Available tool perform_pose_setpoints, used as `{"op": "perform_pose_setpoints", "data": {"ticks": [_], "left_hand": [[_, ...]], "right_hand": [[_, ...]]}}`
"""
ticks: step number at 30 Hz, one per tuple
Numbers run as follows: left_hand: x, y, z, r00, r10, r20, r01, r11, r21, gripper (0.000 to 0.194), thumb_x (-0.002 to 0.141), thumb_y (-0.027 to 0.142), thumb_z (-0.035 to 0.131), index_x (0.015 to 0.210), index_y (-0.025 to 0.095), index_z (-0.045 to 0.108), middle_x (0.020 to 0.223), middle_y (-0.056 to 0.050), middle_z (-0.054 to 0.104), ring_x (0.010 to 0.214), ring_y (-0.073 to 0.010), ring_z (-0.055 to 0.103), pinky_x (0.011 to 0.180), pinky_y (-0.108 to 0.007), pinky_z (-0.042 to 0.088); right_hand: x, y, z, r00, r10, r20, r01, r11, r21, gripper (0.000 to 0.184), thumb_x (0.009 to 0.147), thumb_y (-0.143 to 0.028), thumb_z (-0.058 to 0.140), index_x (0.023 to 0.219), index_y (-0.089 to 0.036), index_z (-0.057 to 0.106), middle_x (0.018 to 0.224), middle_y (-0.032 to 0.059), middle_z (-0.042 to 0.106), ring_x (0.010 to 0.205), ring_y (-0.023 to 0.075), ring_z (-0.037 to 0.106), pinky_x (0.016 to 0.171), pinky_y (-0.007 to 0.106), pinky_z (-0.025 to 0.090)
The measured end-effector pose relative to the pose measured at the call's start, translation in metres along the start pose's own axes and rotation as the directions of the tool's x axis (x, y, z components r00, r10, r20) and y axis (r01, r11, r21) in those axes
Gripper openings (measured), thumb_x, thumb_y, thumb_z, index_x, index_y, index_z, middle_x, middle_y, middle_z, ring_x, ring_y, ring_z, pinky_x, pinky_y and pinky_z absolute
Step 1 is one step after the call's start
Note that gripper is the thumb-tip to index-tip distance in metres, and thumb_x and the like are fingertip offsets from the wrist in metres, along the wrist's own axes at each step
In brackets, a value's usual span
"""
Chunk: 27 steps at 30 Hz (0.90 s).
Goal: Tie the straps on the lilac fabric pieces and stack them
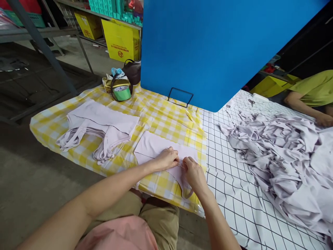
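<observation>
A pale lilac strappy top [153,146] lies flat on the yellow checked tablecloth [166,119], its straps toward my lap. My left hand [168,159] is closed at the middle of the top, fingertips pinching its fabric. Just to the right, my right hand [192,170] pinches the same garment, with a strap hanging below it. The two hands are close together but apart. On the left, a neat stack of matching tops [104,119] lies with straps bunched at its front edge.
A large heap of lilac garments [281,163] covers much of the white grid cloth [221,173]. A blue board [208,48] rises behind, with a black wire stand [180,97]. Green tape [121,93] sits back left. Another person's arm [304,104] reaches the heap.
</observation>
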<state>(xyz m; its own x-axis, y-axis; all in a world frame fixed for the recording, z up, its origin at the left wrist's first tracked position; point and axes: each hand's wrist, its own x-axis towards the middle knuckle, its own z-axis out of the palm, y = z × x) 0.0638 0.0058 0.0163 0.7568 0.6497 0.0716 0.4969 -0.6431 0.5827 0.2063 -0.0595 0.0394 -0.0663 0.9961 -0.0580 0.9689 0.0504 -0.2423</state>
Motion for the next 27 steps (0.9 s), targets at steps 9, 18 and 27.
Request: {"op": "perform_pose_setpoints", "data": {"ticks": [9,18,27], "left_hand": [[0.0,-0.007,0.009,0.999,0.036,-0.038,-0.036,0.999,0.002,0.014,0.079,0.018,0.056,0.076,0.02,0.069,0.075,-0.001,0.064,0.08,-0.0181,0.052,0.072,-0.026,0.041],[0.002,-0.004,0.009,1.0,-0.003,-0.029,0.004,1.0,0.03,0.015,0.081,0.026,0.057,0.079,0.019,0.07,0.077,-0.003,0.064,0.083,-0.0194,0.052,0.073,-0.028,0.041],[-0.003,-0.003,0.006,1.0,0.031,-0.005,-0.031,0.998,0.052,0.018,0.077,0.032,0.062,0.088,0.02,0.071,0.084,-0.003,0.063,0.088,-0.0203,0.05,0.078,-0.028,0.041]], "right_hand": [[0.002,-0.005,-0.002,1.0,-0.015,0.02,0.016,0.999,-0.029,0.022,0.074,0.003,0.041,0.069,-0.018,0.047,0.07,-0.0008,0.049,0.052,0.0105,0.038,0.05,0.023,0.021],[0.003,-0.006,0.009,0.999,-0.036,-0.031,0.036,0.999,-0.017,0.019,0.078,-0.002,0.04,0.074,-0.018,0.05,0.075,0.0026,0.053,0.057,0.0125,0.045,0.051,0.024,0.025],[-0.041,-0.005,0.004,0.946,0.323,-0.026,-0.223,0.707,0.671,0.032,0.074,-0.052,0.053,0.085,-0.022,0.053,0.05,-0.0053,0.046,0.045,0.0149,0.047,0.046,0.026,0.038]]}}
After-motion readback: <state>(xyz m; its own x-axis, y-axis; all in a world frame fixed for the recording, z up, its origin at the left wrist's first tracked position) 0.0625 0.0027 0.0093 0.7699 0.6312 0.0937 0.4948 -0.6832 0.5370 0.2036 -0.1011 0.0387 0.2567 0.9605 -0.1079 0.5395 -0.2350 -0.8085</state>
